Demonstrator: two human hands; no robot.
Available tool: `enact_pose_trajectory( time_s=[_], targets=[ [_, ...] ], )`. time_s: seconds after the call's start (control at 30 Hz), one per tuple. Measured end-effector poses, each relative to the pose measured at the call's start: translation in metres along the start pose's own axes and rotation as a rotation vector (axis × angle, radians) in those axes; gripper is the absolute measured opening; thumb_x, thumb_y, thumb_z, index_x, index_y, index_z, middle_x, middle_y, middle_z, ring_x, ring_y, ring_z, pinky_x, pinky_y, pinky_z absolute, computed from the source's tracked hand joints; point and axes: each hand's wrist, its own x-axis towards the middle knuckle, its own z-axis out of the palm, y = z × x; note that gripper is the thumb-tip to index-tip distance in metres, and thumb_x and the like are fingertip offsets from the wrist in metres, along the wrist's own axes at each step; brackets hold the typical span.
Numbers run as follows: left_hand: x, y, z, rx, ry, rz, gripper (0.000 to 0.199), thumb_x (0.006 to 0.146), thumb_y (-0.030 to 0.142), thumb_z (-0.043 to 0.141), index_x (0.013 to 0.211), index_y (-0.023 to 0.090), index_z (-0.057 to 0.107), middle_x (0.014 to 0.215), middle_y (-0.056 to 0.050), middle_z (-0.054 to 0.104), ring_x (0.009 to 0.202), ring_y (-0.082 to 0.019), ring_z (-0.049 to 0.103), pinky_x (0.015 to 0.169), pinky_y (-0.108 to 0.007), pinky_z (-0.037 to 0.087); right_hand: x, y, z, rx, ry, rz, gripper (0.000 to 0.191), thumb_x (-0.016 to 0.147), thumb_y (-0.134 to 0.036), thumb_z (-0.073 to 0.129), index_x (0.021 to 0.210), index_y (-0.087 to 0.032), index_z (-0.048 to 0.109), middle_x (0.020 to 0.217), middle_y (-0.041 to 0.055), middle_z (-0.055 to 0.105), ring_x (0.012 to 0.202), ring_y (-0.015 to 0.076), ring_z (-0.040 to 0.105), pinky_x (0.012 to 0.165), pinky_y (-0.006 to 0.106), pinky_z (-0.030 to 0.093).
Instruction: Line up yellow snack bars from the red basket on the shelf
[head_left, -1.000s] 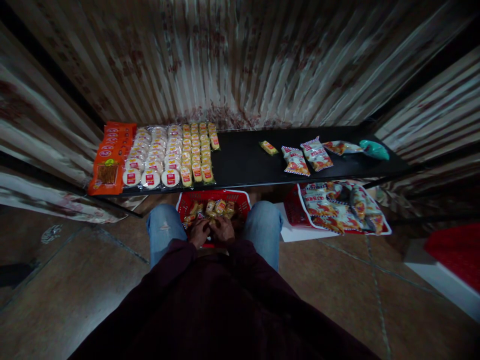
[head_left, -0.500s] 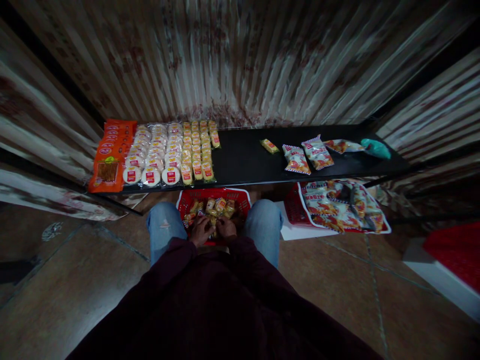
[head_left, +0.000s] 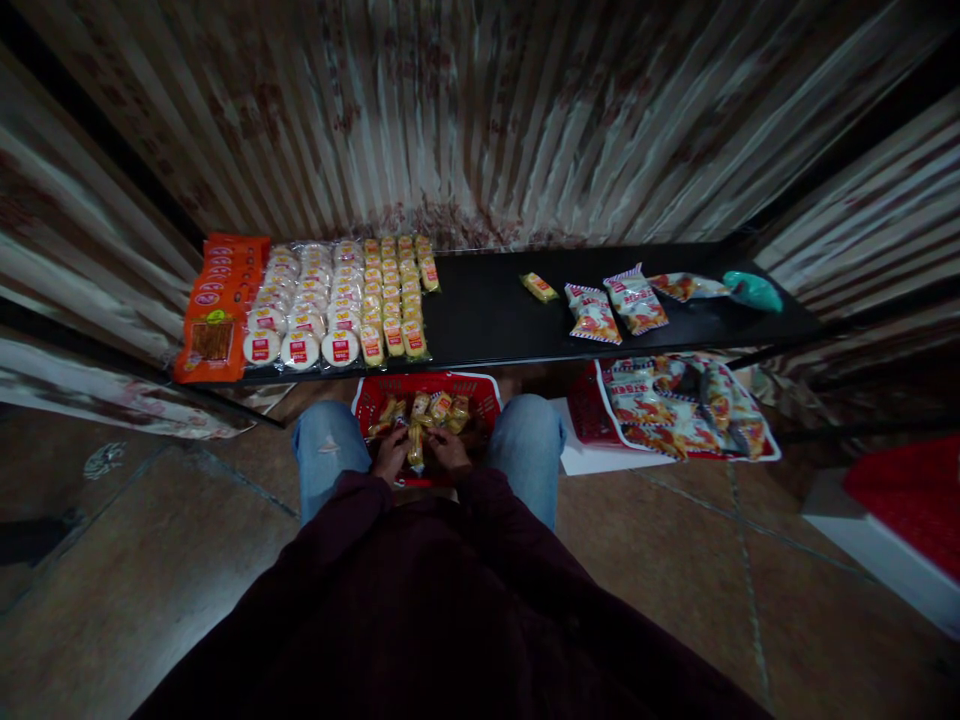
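Observation:
My left hand [head_left: 391,456] and my right hand [head_left: 449,451] are inside the red basket [head_left: 491,392] between my knees. Between them is a small yellow wrapped cake [head_left: 416,446], upright, with the fingers of both hands closed on its upper sides. Just beyond my fingertips lie more wrapped cakes [head_left: 439,405] in the basket. Above, on the black shelf [head_left: 480,310], similar wrapped cakes [head_left: 392,300] stand in tight rows, and one loose wrapped cake [head_left: 538,288] lies apart to the right.
Round white packaged cakes [head_left: 300,310] and orange snack packets [head_left: 217,310] fill the shelf's left end. Snack bags [head_left: 635,300] and a teal bag [head_left: 752,291] lie toward its right. A second red basket [head_left: 592,410] of snack bags stands below. Pleated curtain [head_left: 465,130] hangs behind.
My hands have moved slightly apart inside the basket, and the yellow wrapped cake between them now shows more clearly. The shelf goods have not moved.

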Motion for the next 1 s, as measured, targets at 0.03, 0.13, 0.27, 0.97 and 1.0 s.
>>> enact_pose_trajectory(
  time_s=[0.03, 0.13, 0.27, 0.97, 1.0],
  targets=[
    [0.001, 0.0, 0.001, -0.092, 0.008, -0.067, 0.042, 0.069, 0.033, 0.067, 0.107, 0.014, 0.07, 0.102, -0.01, 0.071, 0.095, -0.024, 0.065, 0.088, -0.039, 0.05, 0.0, 0.0, 0.001, 0.012, -0.004, -0.007, 0.026, 0.079, -0.025, 0.055, 0.096, -0.017, 0.072, 0.094, 0.0051, 0.074, 0.09, 0.0193, 0.068, 0.086, 0.036, 0.054],
    [0.003, -0.001, 0.002, -0.256, 0.019, -0.182, 0.047, 0.065, 0.035, 0.071, 0.105, 0.012, 0.069, 0.1, -0.011, 0.07, 0.088, -0.022, 0.066, 0.082, -0.036, 0.052, -0.001, 0.002, 0.005, 0.032, -0.031, -0.027, 0.03, 0.078, -0.025, 0.054, 0.102, -0.017, 0.071, 0.09, 0.0044, 0.073, 0.086, 0.0175, 0.067, 0.083, 0.034, 0.055],
    [0.003, -0.002, 0.001, -0.348, -0.005, -0.184, 0.046, 0.061, 0.033, 0.075, 0.101, 0.012, 0.069, 0.097, -0.009, 0.071, 0.082, -0.018, 0.066, 0.078, -0.031, 0.052, -0.001, 0.002, 0.006, 0.081, -0.069, -0.018, 0.039, 0.075, -0.023, 0.056, 0.111, -0.015, 0.067, 0.086, 0.0037, 0.071, 0.08, 0.0159, 0.066, 0.082, 0.032, 0.054],
    [-0.006, 0.019, -0.003, -0.566, -0.072, -0.325, 0.036, 0.065, 0.029, 0.067, 0.098, 0.014, 0.07, 0.09, -0.008, 0.072, 0.076, -0.018, 0.066, 0.055, -0.023, 0.048, -0.008, -0.019, -0.004, 0.324, 0.084, 0.019, 0.028, 0.06, -0.044, 0.065, 0.076, -0.022, 0.058, 0.068, -0.0032, 0.063, 0.067, 0.0159, 0.059, 0.07, 0.031, 0.052],
    [-0.007, 0.022, -0.003, -0.595, -0.074, -0.342, 0.035, 0.068, 0.028, 0.065, 0.099, 0.014, 0.069, 0.09, -0.008, 0.072, 0.075, -0.017, 0.066, 0.054, -0.022, 0.047, -0.008, -0.021, -0.004, 0.382, 0.086, 0.042, 0.031, 0.06, -0.044, 0.065, 0.08, -0.022, 0.058, 0.068, -0.0033, 0.063, 0.064, 0.0153, 0.059, 0.065, 0.03, 0.052]
  ],
)
